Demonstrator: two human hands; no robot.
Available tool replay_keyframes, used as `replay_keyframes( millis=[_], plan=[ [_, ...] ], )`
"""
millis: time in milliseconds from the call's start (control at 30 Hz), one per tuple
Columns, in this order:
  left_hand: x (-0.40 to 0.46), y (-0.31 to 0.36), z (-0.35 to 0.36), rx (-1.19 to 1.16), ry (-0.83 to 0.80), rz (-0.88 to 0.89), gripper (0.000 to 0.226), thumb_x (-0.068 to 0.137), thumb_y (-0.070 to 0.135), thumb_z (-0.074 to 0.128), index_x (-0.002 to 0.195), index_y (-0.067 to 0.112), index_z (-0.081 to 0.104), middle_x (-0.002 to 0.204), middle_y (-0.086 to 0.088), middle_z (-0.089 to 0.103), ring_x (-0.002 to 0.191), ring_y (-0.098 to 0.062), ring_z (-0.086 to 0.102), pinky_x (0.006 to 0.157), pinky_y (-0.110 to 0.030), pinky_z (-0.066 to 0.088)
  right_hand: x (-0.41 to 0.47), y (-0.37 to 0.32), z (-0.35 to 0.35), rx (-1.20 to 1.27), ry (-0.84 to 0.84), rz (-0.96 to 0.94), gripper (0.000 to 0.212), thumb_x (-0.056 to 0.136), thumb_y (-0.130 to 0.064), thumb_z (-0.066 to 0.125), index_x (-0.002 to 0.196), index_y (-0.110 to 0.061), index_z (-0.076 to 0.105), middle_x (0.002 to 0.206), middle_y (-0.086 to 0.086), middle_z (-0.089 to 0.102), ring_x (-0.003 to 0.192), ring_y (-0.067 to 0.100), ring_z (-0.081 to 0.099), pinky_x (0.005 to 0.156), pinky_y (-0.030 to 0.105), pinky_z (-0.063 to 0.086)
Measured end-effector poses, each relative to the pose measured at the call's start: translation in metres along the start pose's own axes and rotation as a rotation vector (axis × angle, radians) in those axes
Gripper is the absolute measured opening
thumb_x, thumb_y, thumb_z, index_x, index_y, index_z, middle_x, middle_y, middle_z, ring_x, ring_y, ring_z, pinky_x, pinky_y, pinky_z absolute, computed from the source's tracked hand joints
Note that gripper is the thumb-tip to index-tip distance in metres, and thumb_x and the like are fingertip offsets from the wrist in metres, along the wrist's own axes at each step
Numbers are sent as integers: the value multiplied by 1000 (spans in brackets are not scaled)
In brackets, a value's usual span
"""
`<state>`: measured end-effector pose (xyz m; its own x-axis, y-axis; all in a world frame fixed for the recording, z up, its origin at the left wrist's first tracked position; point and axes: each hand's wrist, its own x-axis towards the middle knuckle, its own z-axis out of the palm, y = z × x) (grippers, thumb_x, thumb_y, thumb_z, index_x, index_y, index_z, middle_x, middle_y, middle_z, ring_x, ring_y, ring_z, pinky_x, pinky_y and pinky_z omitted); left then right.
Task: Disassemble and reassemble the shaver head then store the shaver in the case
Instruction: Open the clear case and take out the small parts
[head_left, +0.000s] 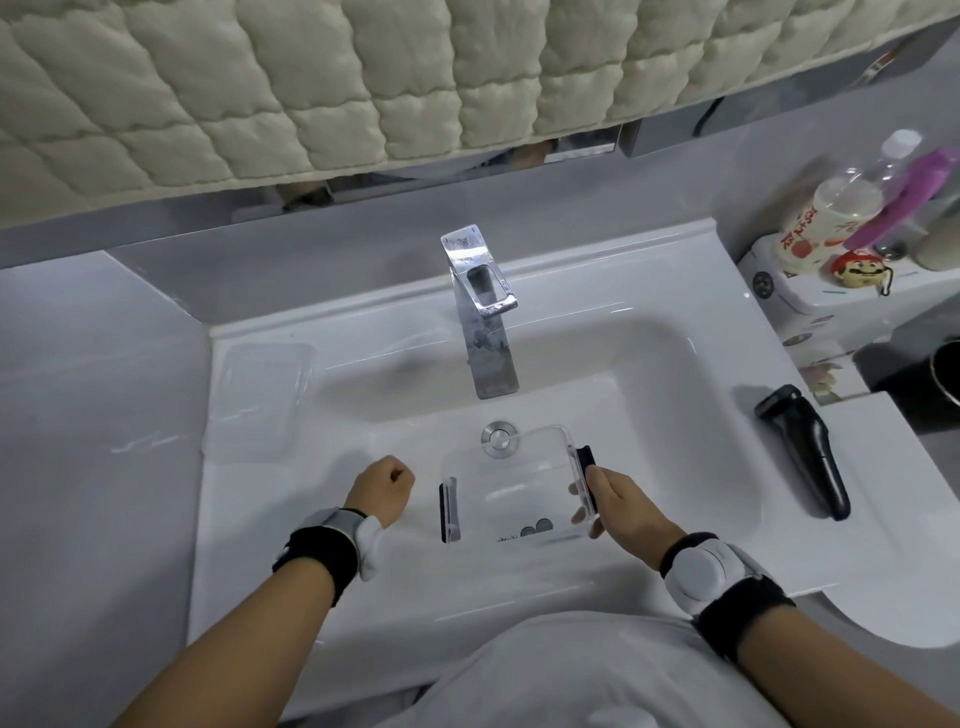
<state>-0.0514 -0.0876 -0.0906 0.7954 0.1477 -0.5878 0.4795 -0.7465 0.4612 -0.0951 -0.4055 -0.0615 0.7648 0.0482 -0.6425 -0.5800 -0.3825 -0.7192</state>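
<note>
Clear plastic, the case (511, 486) hangs over the sink (691, 364) basin at lower centre of the frame, with the right hand (615, 501) gripping its right edge by the black latch. Two small round parts, possibly shaver cutters, lie inside near its bottom edge. Left of the case, apart from it, the left hand (382, 488) is curled into a fist holding nothing. Black and lying flat, the shaver (805, 449) rests on the sink rim at right. Another clear lid (260, 400) sits on the rim at left, and the faucet (480, 312) stands at centre.
</note>
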Motion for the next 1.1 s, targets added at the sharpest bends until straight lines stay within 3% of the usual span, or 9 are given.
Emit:
replay_keyframes(
  millis=[233,400,500,667,933,1000,1100],
  plan=[
    [22,-33,25,77,-89,-100,25,91,5,50,105,10,69,115,-11,68,106,-30,62,83,-23,44,-1,1,1,41,12,28,46,105,-22,28,99,16,53,72,17,62,46,5,53,50,16,46],
    [20,-41,30,89,-31,-52,29,92,2,50,113,7,69,120,-14,66,110,-31,61,90,-25,43,-2,5,2,62,13,43,46,105,-22,28,100,16,53,74,18,60,49,2,59,50,19,48],
    [17,-42,26,113,-2,-49,31,95,3,46,121,6,62,128,-20,56,113,-35,57,96,-32,44,0,7,2,41,12,41,46,105,-24,28,99,14,53,80,14,60,54,3,62,51,22,50],
    [7,-34,10,65,73,-38,32,94,4,46,124,12,55,128,-15,50,108,-30,55,92,-33,42,2,8,1,40,20,25,46,103,-28,30,98,8,58,86,7,64,64,9,67,55,29,54],
    [-27,21,-12,-42,204,287,27,88,16,59,114,23,58,104,3,58,62,-8,54,65,-23,42,0,6,-2,56,17,4,45,106,-25,29,99,6,61,83,10,64,62,7,68,53,26,53],
    [-37,40,-13,-35,172,391,27,87,18,61,113,26,58,99,8,57,64,-9,55,66,-24,46,0,4,-2,63,4,-6,45,106,-25,29,100,5,61,83,12,65,63,6,68,52,24,53],
    [-52,63,-9,13,56,511,26,87,21,62,110,31,57,93,13,56,74,-8,56,66,-14,42,0,3,-2,67,-18,-10,44,106,-26,28,102,1,62,86,14,66,65,5,69,53,22,53]
  ],
)
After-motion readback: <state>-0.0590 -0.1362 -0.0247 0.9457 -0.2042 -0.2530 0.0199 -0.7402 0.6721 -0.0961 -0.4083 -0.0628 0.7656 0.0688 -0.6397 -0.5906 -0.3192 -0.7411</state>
